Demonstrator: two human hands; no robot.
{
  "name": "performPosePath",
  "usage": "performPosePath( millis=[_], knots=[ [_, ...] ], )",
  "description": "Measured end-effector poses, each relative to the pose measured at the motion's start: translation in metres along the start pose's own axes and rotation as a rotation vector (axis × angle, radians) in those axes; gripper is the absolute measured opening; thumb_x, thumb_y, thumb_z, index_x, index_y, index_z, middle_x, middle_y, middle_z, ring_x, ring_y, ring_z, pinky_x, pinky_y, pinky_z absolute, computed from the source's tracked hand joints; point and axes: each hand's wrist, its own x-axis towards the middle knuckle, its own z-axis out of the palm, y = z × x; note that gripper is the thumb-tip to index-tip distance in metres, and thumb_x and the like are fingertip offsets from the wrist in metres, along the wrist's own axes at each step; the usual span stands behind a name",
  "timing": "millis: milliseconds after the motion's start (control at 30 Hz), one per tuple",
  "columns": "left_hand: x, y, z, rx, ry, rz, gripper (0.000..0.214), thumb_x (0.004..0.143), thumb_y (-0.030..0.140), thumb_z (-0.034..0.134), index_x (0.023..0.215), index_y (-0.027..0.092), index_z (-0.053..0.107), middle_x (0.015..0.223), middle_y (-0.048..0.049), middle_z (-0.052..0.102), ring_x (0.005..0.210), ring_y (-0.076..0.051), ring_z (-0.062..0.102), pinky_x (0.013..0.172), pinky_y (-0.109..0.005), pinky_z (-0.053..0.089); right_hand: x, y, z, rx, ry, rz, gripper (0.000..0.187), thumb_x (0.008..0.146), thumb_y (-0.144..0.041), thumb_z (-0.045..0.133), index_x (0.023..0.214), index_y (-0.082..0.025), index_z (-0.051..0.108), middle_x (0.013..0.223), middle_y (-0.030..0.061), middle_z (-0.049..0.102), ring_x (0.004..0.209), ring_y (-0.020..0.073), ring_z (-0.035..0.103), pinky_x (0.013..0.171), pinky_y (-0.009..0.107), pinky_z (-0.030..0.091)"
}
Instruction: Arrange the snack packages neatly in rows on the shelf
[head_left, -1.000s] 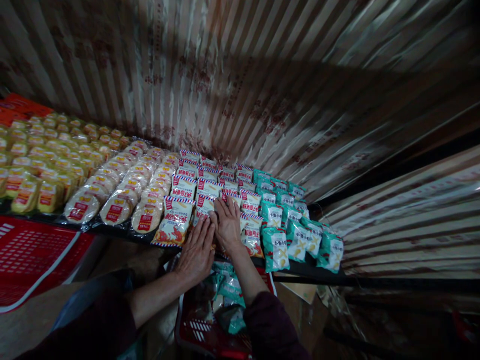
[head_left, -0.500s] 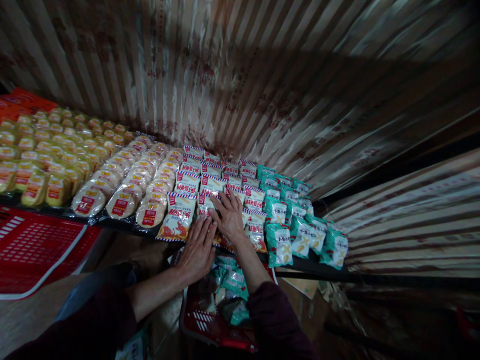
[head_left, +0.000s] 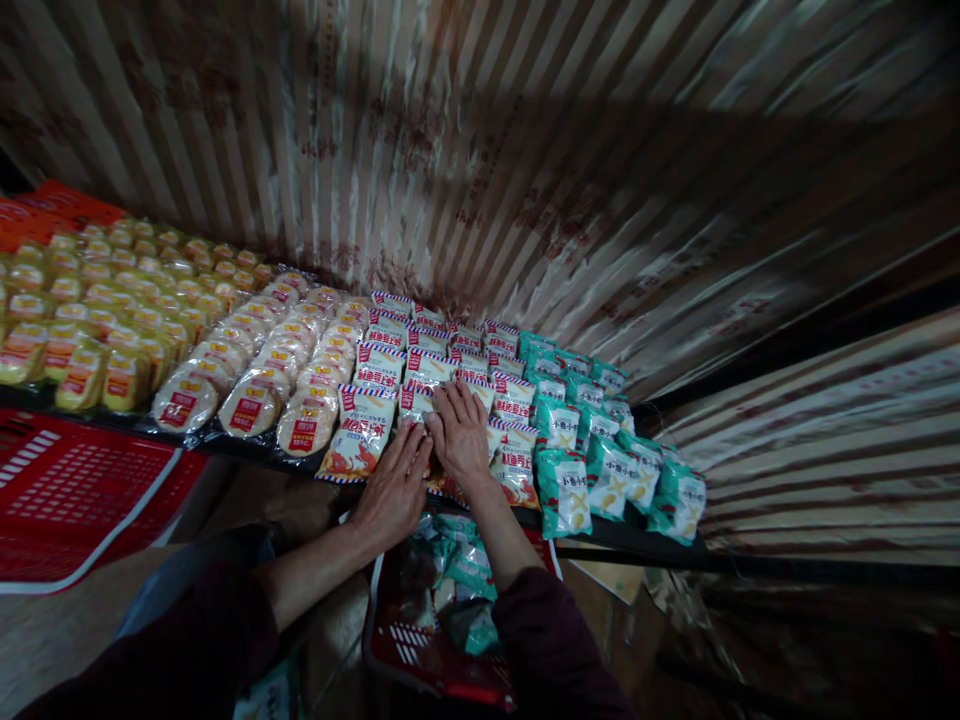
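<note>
Several white snack bags (head_left: 361, 428) with red print and striped top edges lie in overlapping rows on a dark shelf. My left hand (head_left: 394, 490) rests at the front of these rows, its stretched fingers lying on a front bag. Right beside it, my right hand (head_left: 459, 430) lies flat over another bag a little farther back. Neither hand is wrapped round anything. The bags beneath both hands are partly covered. To the right of my hands are rows of green-and-white snack bags (head_left: 566, 495).
Round rice crackers in clear wrappers (head_left: 251, 403) and yellow packaged snacks (head_left: 81, 375) fill the shelf's left. Below the edge are a red basket (head_left: 405, 650) holding green bags and another red basket (head_left: 75, 500). A striped, pleated curtain (head_left: 450, 150) hangs behind.
The shelf sits slightly farther right in the view. My right hand's fingers are a little closer together. Both hands remain on the same group of bags.
</note>
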Motion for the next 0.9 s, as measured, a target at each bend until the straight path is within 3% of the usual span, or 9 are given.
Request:
performPosePath(
  millis=[333, 533, 733, 900],
  knots=[
    [0.0, -0.006, 0.006, 0.057, 0.004, 0.004, 0.062, 0.08, 0.004, 0.039, 0.142, -0.003, 0.03, 0.152, -0.0235, 0.025, 0.144, -0.031, -0.002, 0.113, -0.052, 0.029, 0.002, -0.005, 0.008, 0.006, 0.073, 0.056, 0.033, 0.094, -0.035, 0.048, 0.118, -0.019, 0.064, 0.121, 0.0085, 0.065, 0.133, 0.0266, 0.038, 0.113, 0.051, 0.02],
    [0.001, -0.004, 0.009, 0.082, 0.023, 0.009, 0.064, 0.081, 0.005, 0.038, 0.144, -0.003, 0.025, 0.151, -0.0249, 0.026, 0.144, -0.032, 0.0, 0.112, -0.054, 0.03, 0.0, -0.004, -0.002, 0.028, 0.128, 0.03, 0.036, 0.096, -0.031, 0.042, 0.125, -0.02, 0.059, 0.137, 0.0098, 0.053, 0.14, 0.0238, 0.028, 0.113, 0.048, 0.024],
    [0.004, 0.004, 0.009, 0.051, 0.068, 0.057, 0.063, 0.083, 0.005, 0.042, 0.145, 0.008, 0.03, 0.154, -0.0179, 0.023, 0.145, -0.031, -0.001, 0.113, -0.057, 0.026, -0.039, -0.008, -0.019, -0.011, 0.289, 0.259, 0.041, 0.096, -0.027, 0.037, 0.134, -0.018, 0.049, 0.147, 0.0138, 0.041, 0.143, 0.0266, 0.023, 0.111, 0.056, 0.024],
    [0.01, 0.007, 0.012, 0.072, 0.05, 0.075, 0.053, 0.084, 0.008, 0.044, 0.137, 0.009, 0.045, 0.153, -0.0156, 0.028, 0.145, -0.03, 0.001, 0.114, -0.056, 0.023, -0.077, -0.019, -0.007, -0.011, 0.236, 0.348, 0.046, 0.096, -0.031, 0.04, 0.139, -0.015, 0.043, 0.152, 0.0184, 0.029, 0.144, 0.0287, 0.02, 0.11, 0.055, 0.029]
  ],
)
